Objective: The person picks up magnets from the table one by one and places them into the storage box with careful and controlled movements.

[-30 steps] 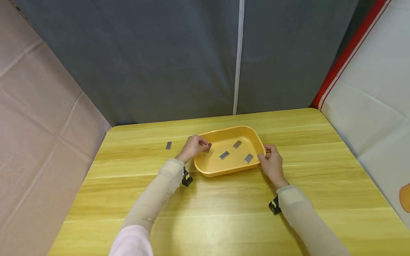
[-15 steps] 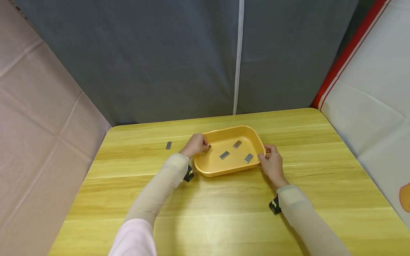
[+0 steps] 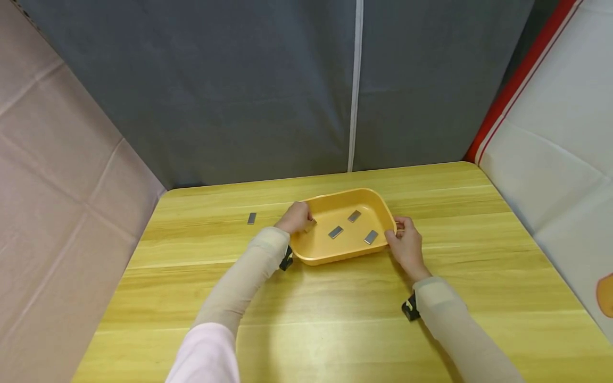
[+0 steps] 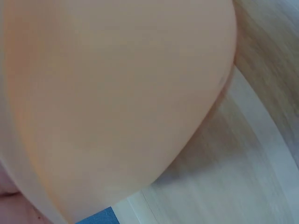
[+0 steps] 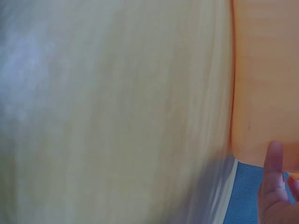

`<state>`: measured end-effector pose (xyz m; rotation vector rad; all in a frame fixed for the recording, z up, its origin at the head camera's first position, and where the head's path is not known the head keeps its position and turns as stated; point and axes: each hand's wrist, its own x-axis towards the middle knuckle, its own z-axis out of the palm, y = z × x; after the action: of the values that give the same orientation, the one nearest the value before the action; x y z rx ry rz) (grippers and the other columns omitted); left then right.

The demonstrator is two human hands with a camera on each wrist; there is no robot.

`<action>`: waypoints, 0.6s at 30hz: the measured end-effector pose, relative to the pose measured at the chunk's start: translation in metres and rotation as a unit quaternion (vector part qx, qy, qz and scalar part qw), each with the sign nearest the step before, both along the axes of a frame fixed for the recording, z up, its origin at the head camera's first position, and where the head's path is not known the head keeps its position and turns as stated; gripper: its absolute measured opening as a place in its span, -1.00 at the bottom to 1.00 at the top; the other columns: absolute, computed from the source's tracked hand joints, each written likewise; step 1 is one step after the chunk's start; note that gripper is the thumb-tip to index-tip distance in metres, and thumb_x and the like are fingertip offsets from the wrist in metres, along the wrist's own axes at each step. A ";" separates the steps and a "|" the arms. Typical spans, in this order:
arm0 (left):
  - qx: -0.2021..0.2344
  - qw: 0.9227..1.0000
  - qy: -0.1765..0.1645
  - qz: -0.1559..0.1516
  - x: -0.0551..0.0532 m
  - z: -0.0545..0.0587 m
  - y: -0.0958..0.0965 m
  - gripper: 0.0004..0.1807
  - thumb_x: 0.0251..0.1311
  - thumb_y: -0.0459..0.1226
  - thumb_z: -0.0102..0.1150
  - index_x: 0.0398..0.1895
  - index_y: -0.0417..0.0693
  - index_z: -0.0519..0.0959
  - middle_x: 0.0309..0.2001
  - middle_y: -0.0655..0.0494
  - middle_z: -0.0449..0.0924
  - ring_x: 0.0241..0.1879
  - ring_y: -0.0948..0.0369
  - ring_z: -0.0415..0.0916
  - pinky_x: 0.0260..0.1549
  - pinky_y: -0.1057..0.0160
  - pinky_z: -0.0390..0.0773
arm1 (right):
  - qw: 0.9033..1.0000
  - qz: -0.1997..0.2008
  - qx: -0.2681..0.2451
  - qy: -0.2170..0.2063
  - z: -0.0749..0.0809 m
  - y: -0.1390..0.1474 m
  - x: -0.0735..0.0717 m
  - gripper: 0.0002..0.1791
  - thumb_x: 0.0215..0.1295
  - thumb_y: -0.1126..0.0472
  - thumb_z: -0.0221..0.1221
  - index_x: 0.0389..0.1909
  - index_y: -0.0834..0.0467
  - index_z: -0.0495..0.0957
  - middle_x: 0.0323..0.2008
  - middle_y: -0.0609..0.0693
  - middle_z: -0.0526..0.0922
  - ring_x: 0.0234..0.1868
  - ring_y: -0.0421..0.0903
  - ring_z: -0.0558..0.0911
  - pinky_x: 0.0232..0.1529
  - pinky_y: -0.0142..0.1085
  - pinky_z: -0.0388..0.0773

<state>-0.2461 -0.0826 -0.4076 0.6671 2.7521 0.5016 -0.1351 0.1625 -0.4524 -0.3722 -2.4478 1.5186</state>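
A yellow-orange plastic basket (image 3: 313,254) stands on the table. My left hand (image 3: 295,216) reaches over its left end and pinches a small flat rectangular piece (image 3: 311,224), mostly hidden by the fingers and low inside the basket. At the right end, my right hand (image 3: 406,246) grips the rim, thumb on the inner side. Three small grey rectangular pieces lie apart on the basket's floor: one piece (image 3: 336,232) near the middle, another (image 3: 354,216) towards the back, a third (image 3: 371,237) at the front right. The basket's outer wall (image 4: 121,102) fills most of the left wrist view.
One more grey rectangular piece (image 3: 251,218) lies on the wooden table (image 3: 335,324), left of the basket. A grey curtain (image 3: 258,96) hangs behind the table. Pale cloth walls stand at both sides.
My left hand has moved slightly right and deeper into the basket with the pinched piece, which now shows less. My right hand and the basket have stayed in place.
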 end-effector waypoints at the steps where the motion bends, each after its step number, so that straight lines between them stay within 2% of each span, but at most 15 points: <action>1: -0.001 1.000 -0.002 0.001 -0.001 0.000 0.000 -0.50 0.06 -0.34 0.17 -0.94 -0.02 0.20 -0.88 0.20 0.05 -0.82 0.32 0.01 -0.79 0.43 0.07 | 1.000 -0.001 -0.001 0.001 0.000 0.000 0.000 -0.58 0.11 0.37 -0.01 0.04 0.35 0.29 -0.16 0.24 0.45 -0.30 0.02 0.48 -0.60 -0.50 0.46; 5: -0.009 1.000 -0.017 0.011 -0.002 -0.002 0.002 -0.53 0.04 -0.37 0.15 -0.93 -0.05 0.22 -0.87 0.18 0.04 -0.81 0.31 0.00 -0.79 0.42 0.06 | 1.000 -0.002 -0.006 0.002 0.000 0.000 0.000 -0.58 0.11 0.36 -0.01 0.04 0.35 0.29 -0.16 0.23 0.45 -0.31 0.01 0.48 -0.61 -0.49 0.46; 12: -0.034 0.999 -0.018 0.031 -0.004 -0.002 0.006 -0.73 0.04 -0.37 0.13 -0.78 -0.14 0.43 -0.76 0.15 0.18 -0.71 0.29 0.05 -0.70 0.42 0.11 | 1.000 -0.001 -0.003 0.000 0.000 0.000 0.000 -0.58 0.12 0.35 -0.01 0.04 0.34 0.29 -0.16 0.24 0.45 -0.30 0.01 0.48 -0.60 -0.47 0.47; 18: -0.038 0.998 -0.030 0.035 -0.002 -0.001 0.007 -0.61 0.06 -0.36 0.14 -0.86 -0.10 0.30 -0.82 0.15 0.06 -0.75 0.28 -0.04 -0.75 0.39 0.04 | 1.000 0.003 -0.012 0.001 0.001 0.000 0.001 -0.58 0.12 0.36 -0.02 0.05 0.34 0.28 -0.15 0.25 0.45 -0.31 0.01 0.48 -0.60 -0.46 0.48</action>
<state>-0.2486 -0.0757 -0.4086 0.5290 2.7303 0.4220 -0.1336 0.1621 -0.4511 -0.3681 -2.4327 1.5512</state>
